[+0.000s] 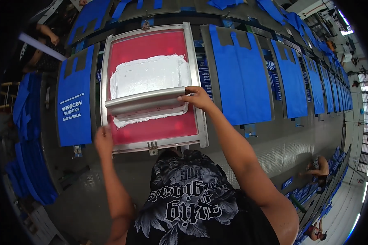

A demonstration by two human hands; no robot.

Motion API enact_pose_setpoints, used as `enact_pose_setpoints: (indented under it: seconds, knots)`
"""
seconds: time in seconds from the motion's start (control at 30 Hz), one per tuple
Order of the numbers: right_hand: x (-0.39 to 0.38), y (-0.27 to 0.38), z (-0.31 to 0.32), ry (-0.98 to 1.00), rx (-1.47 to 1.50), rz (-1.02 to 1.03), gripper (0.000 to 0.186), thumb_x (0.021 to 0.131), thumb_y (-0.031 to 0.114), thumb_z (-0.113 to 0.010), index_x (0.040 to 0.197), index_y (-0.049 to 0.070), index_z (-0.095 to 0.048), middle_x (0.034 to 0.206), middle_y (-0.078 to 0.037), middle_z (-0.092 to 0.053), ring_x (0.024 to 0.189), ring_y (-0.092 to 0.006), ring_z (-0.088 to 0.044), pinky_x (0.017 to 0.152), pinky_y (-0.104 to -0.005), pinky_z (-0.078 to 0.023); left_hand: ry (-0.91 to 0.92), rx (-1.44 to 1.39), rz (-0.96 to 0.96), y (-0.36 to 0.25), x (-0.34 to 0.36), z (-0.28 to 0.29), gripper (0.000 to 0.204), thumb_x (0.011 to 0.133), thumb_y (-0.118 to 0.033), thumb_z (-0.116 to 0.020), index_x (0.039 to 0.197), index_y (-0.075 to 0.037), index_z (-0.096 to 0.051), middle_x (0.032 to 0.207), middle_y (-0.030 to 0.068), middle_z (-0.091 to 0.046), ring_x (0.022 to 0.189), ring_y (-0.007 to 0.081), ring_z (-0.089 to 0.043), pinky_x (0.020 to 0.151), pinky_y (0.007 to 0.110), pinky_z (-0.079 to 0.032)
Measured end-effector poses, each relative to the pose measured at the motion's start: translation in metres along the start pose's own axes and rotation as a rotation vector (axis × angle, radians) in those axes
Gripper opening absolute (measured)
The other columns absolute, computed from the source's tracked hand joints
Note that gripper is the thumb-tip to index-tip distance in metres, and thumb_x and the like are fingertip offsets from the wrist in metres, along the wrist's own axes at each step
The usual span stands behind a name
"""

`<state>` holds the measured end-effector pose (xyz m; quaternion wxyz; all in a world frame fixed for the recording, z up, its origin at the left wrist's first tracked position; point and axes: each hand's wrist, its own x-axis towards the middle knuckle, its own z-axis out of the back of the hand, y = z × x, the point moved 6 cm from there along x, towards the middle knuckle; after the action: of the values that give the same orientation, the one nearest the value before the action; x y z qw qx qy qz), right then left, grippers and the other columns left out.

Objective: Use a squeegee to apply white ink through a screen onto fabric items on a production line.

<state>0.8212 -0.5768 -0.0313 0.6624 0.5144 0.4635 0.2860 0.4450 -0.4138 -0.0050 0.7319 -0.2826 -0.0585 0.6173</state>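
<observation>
The long grey metal squeegee (145, 105) is lying across the thick white paste (151, 75) on the red mesh screen (149, 43), inside the silver metal frame (195, 81). My right hand (198, 99) is gripping its right end, thumb and fingers closing around the edge. My left hand (103, 137) is showing blurred at the frame's lower left, so I am not able to tell whether it is holding the rail. Since I am supporting only one end, the squeegee could be pivoting under a push, pressing unevenly and leaving streaks. Its left end is overlapping the frame's left rail, so it could be catching there. If nothing is bracing the frame, it could be slipping sideways; surplus paste could be spilling toward the flat blue fabric piece (72, 131) beside it.
</observation>
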Motion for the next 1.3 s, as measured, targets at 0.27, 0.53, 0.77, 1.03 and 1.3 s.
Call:
enact_pose_setpoints:
  seconds: [0.27,0.53,0.77,1.03,1.3]
  knots:
    - [-0.01,0.02,0.02,-0.051,-0.015,-0.031,0.037,0.07,0.021,-0.077,0.098,-0.001,-0.068,0.084,-0.006,-0.067,0.077,-0.0123,-0.06,0.07,-0.0258,-0.047,-0.02,-0.457,0.011,0.048,0.034,-0.013,0.056,0.097,-0.036,-0.045,0.133,0.007,-0.04,0.127,0.019,-0.054,0.113,0.0238,-0.053,0.095,0.03,-0.04]
    - [-0.109,0.025,0.24,-0.246,-0.135,0.005,0.033,0.068,0.012,-0.074,0.097,-0.002,-0.067,0.086,-0.006,-0.065,0.081,-0.0145,-0.059,0.076,-0.0285,-0.046,0.122,-0.695,-0.17,-0.134,-0.068,-0.132,0.048,0.096,-0.028,-0.051,0.132,0.002,-0.044,0.122,0.0147,-0.056,0.109,0.017,-0.052,0.094,0.029,-0.039]
    - [-0.146,-0.02,0.401,-0.296,-0.129,-0.049,0.031,0.065,0.008,-0.074,0.095,0.001,-0.068,0.085,-0.003,-0.065,0.082,-0.013,-0.058,0.078,-0.0281,-0.043,0.103,-0.736,-0.119,-0.257,-0.138,-0.241,0.044,0.094,-0.025,-0.054,0.127,0.003,-0.049,0.115,0.0136,-0.061,0.104,0.0158,-0.055,0.09,0.028,-0.042]
    - [-0.123,-0.055,0.418,-0.189,-0.034,-0.05,0.032,0.069,0.011,-0.076,0.098,0.002,-0.067,0.087,-0.004,-0.066,0.082,-0.0138,-0.059,0.077,-0.0278,-0.044,-0.071,-0.524,-0.122,-0.243,-0.149,-0.244,0.043,0.091,-0.031,-0.056,0.124,-0.003,-0.052,0.11,0.0178,-0.064,0.104,0.0261,-0.061,0.088,0.033,-0.045]
    - [-0.122,-0.055,0.415,-0.138,-0.077,-0.035,0.033,0.07,0.012,-0.075,0.1,0.001,-0.067,0.09,-0.004,-0.066,0.088,-0.0145,-0.058,0.082,-0.0286,-0.042,0.057,-0.739,-0.042,-0.227,-0.148,-0.266,0.044,0.091,-0.03,-0.057,0.125,-0.003,-0.052,0.115,0.0183,-0.061,0.109,0.0281,-0.058,0.092,0.034,-0.043]
